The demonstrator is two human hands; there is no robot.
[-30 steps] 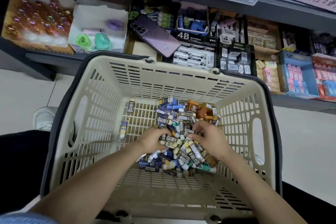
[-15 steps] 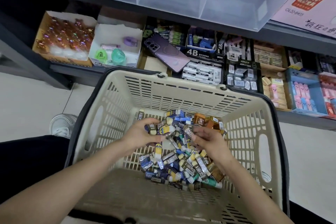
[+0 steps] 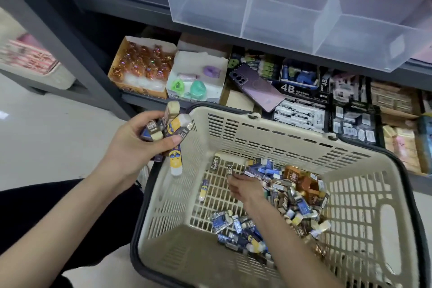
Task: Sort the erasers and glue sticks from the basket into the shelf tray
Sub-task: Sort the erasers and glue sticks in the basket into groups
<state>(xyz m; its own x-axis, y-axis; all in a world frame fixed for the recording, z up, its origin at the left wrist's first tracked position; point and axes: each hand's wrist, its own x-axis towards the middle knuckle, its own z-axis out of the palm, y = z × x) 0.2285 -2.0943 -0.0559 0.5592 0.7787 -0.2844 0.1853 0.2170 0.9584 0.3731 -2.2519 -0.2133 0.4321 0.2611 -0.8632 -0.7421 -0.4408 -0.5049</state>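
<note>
A beige slotted basket (image 3: pixel 364 213) sits in front of me with a heap of small wrapped erasers and glue sticks (image 3: pixel 289 196) on its floor. My left hand (image 3: pixel 138 145) is raised left of the basket's rim and grips a bunch of erasers and glue sticks (image 3: pixel 171 126); one yellow and blue stick hangs down from it. Inside the basket, my right hand (image 3: pixel 244 186) pinches a dark 2B eraser (image 3: pixel 229 168) at the heap's left edge. On the upper shelf stands a clear plastic tray (image 3: pixel 292 4) with three compartments.
The lower shelf behind the basket holds a box of orange trinkets (image 3: pixel 142 65), a white box with green and purple items (image 3: pixel 198 77), a purple phone (image 3: pixel 254 86), 4B eraser boxes (image 3: pixel 301 91) and more stationery boxes to the right. A grey shelf post (image 3: pixel 70 42) stands left.
My left hand has lifted out of the basket to the left with a bunch of erasers and glue sticks. My right hand has moved to the heap's left edge onto a 2B eraser.
</note>
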